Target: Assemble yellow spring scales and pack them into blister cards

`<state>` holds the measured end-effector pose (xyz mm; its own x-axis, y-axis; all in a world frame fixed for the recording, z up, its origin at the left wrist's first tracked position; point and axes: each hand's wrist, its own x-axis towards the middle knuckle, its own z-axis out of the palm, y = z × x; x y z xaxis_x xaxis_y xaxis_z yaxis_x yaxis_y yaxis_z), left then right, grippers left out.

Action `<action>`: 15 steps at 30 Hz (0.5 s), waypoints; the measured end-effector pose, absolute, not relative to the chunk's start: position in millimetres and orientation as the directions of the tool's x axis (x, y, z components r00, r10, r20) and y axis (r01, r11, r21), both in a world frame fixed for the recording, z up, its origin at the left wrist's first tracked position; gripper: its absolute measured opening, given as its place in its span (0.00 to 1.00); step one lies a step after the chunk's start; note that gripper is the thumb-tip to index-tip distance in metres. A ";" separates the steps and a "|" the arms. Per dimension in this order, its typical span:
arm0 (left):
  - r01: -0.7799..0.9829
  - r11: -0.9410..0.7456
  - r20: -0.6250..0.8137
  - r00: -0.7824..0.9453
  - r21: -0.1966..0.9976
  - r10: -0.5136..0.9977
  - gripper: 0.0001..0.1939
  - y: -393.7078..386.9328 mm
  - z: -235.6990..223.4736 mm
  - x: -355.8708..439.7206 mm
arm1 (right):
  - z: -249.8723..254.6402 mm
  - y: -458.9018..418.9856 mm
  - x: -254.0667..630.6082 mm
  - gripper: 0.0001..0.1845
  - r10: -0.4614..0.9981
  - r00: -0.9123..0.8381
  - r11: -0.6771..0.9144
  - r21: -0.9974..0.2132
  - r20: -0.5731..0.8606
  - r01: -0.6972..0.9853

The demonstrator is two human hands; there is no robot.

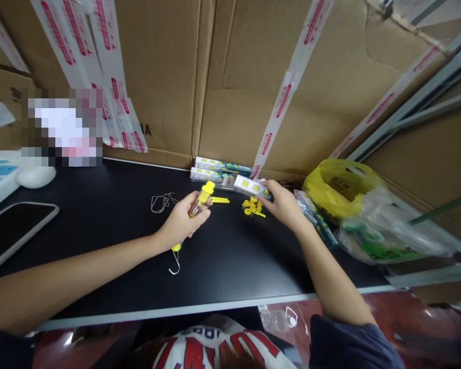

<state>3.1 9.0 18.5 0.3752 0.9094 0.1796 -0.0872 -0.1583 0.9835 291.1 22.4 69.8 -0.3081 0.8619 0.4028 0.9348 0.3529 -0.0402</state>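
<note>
Left hand (179, 223): fingers closed round the tube (205, 193), centre — likely light, stiff, slick; best gripped mid-body.
Right hand (284, 204): pinching the box (249, 184) by its right end, far side — probably crushable card, fingertips blurred.
Yellow clips (253, 207): just nearer.

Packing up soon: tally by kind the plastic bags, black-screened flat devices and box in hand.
Yellow plastic bag, clear plastic bag: 2
White-framed rectangular device: 1
Slim white printed box in right hand: 1
Total: 4
</note>
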 end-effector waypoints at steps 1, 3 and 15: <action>-0.019 -0.231 0.226 0.308 0.973 0.924 0.11 9.8 20.6 1.8 | 70.9 14.9 280.8 0.17 0.854 -0.384 0.433 -0.070 0.351 0.899; 0.126 -0.346 0.313 0.228 0.930 0.922 0.10 11.5 22.8 -0.3 | 72.8 2.4 266.3 0.16 0.827 -0.508 0.551 -0.170 0.241 0.817; 0.293 -0.562 0.466 0.338 0.774 0.818 0.16 14.5 18.3 -4.2 | 80.2 -8.4 260.8 0.17 0.820 -0.548 0.563 -0.399 0.163 0.724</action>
<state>-4.2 14.5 18.3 0.3384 0.8178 0.4655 0.2933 -0.5617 0.7736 260.8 -8.4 80.2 -0.5480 0.8204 0.1629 0.7239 0.5628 -0.3990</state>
